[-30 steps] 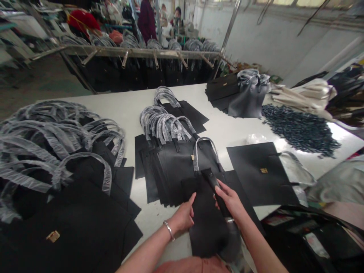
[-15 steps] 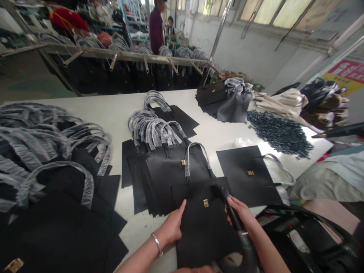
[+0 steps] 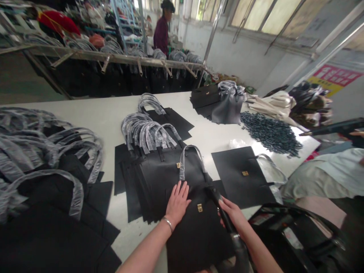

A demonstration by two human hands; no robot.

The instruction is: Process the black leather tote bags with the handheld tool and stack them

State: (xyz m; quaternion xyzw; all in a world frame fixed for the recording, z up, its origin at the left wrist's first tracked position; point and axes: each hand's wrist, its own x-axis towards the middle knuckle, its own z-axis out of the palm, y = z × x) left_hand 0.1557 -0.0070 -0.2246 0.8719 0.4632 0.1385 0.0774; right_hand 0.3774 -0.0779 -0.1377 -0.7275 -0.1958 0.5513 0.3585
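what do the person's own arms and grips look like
The left grip and right grip are human hands without gloves. The left arm and right arm show no sleeves. A slim silver-coloured bangle circles the left wrist; none shows on the right.

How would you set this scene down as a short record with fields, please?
Left hand: flat, fingers spread, at the upper left of a black panel
Right hand: closed around a black handheld tool, its head near the panel's top edge
Panel fitting: gold clasp
Left side: black bag pieces with plastic-wrapped handles
Right of panel: second black panel with its own clasp
Back right: heap of small dark pieces
Surface: white table
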